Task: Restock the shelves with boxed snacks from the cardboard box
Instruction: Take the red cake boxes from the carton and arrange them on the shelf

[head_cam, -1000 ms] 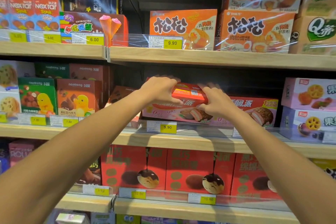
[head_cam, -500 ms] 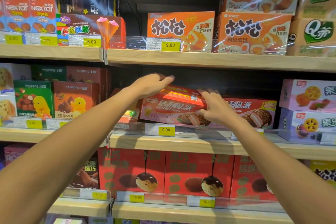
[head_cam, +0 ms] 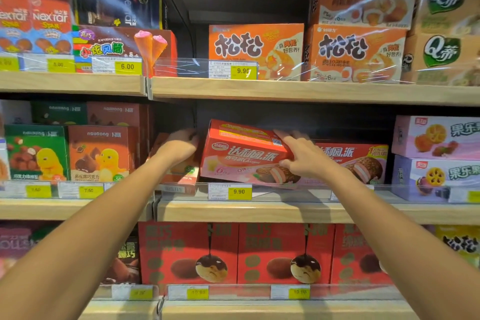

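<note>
A red and pink chocolate-pie box point(head_cam: 241, 156) sits tilted on the middle shelf point(head_cam: 259, 212), its left end raised and turned toward me. My left hand point(head_cam: 179, 147) cups the box's left end, with its fingertips hidden behind the edge. On the right end, my right hand point(head_cam: 298, 156) holds the box with fingers over the top and the thumb on the front face. A matching pie box point(head_cam: 363, 161) stands just to the right, partly behind my right hand. The cardboard box is out of view.
A small orange box point(head_cam: 181, 176) stands below my left hand, next to brown and green chick boxes point(head_cam: 101, 156). Purple fruit boxes point(head_cam: 439, 158) fill the right. Clear price rails point(head_cam: 239, 191) front each shelf. Orange boxes point(head_cam: 257, 52) sit on the shelf above, red boxes point(head_cam: 189, 254) below.
My left hand slid from the top of the pie box down to its left end. The box turned and tilted, and my right hand stayed on its right end.
</note>
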Demonstrator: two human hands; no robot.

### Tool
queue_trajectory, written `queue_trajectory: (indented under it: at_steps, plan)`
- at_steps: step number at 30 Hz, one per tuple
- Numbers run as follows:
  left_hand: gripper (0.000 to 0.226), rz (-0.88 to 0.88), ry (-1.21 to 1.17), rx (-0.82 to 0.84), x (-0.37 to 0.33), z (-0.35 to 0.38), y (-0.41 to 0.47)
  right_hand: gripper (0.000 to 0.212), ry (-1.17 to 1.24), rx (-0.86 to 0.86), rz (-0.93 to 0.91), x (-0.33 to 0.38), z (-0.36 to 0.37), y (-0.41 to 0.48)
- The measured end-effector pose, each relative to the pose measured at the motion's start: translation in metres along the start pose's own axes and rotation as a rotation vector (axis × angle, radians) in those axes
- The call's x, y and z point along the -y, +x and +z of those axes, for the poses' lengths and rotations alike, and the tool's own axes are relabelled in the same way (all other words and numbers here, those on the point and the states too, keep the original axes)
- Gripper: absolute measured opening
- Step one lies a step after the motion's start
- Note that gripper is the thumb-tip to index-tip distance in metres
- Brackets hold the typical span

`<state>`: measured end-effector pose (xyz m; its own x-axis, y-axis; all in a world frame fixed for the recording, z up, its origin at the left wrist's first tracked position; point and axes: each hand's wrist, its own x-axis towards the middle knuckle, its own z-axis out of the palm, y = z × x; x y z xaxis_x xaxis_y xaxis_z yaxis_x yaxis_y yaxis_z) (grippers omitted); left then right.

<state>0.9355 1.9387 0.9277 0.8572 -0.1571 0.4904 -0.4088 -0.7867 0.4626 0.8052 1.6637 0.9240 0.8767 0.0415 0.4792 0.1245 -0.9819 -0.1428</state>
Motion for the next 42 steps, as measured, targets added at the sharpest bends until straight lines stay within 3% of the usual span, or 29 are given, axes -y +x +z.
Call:
queue_trajectory:
  at_steps: [4, 9, 24, 30, 32, 35, 37, 42]
  plan:
    - [0.040, 0.057, 0.317, -0.074, 0.016, 0.000, 0.005, 0.073, -0.049, 0.001, 0.000, 0.010, 0.000, 0.001]
    - [0.047, 0.105, 0.404, -0.029, 0.026, 0.000, 0.013, 0.071, -0.047, -0.030, 0.062, 0.019, 0.004, 0.000]
    - [0.045, 0.125, 0.248, -0.173, 0.025, -0.010, -0.002, 0.063, 0.094, -0.115, 0.061, 0.019, -0.003, 0.000]
    - [0.043, 0.164, 0.223, -0.274, 0.024, -0.017, -0.019, 0.059, -0.008, -0.012, -0.006, 0.021, 0.004, 0.011]
    - [0.039, 0.127, 0.227, -0.241, 0.023, -0.018, -0.026, 0.060, -0.080, 0.003, -0.008, 0.023, 0.013, 0.019]
    - [0.052, 0.038, 0.248, -0.150, 0.018, -0.019, -0.038, 0.054, -0.108, -0.010, 0.003, 0.031, 0.019, 0.034]
    - [0.056, 0.045, 0.255, -0.201, 0.015, -0.020, -0.046, 0.054, -0.153, -0.003, -0.002, 0.037, 0.026, 0.040]
    - [0.090, 0.074, 0.407, -0.260, 0.016, -0.020, -0.058, 0.067, -0.374, -0.056, -0.006, 0.047, 0.050, 0.049]
